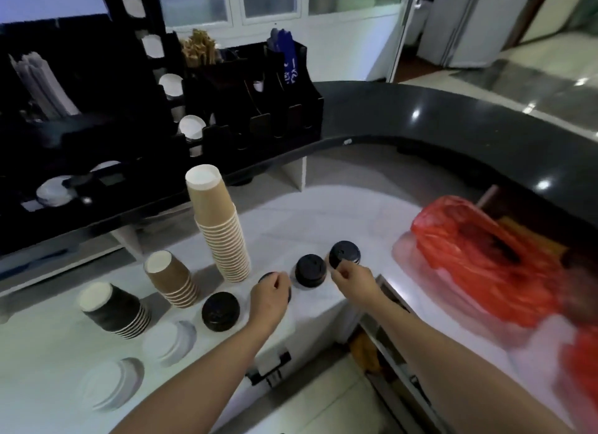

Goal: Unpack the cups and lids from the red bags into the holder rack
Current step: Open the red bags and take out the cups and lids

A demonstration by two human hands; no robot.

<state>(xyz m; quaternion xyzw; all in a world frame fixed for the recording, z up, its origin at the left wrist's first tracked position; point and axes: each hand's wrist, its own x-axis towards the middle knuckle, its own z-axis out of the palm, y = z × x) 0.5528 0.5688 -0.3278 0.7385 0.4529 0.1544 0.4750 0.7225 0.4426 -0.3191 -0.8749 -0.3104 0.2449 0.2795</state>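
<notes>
Countertop point(339, 213), white and smooth, carries everything; behind it curves a dark raised counter point(453, 126), with windows and a glossy floor beyond. On that raised counter, far left, stands the black holder rack point(155, 87), some slots already showing white cup rims. At the right edge lies a red bag point(485, 262), crumpled and blurred, its contents unclear. Left of centre rise three upside-down stacks: tall tan cups point(220, 226), shorter brown cups point(171, 278), black cups point(113, 307). Two stacks of white lids point(168, 340) lie nearest, at the left.

Black lids sit in a row along the middle: one stack point(220, 311) left, one point(310, 270) between the hands. The left hand point(273, 291) curls over a black lid stack point(268, 276) that it mostly hides; it seems to grip it, though contact is not certain. The right hand point(351, 276) pinches the rightmost black lid stack point(344, 254) by its near rim, tilting it.

These lids are probably light, thin plastic, slick and apt to slide apart; holding a stack round its sides looks safest. Paper cups should crush easily, so grip them low and gently.
</notes>
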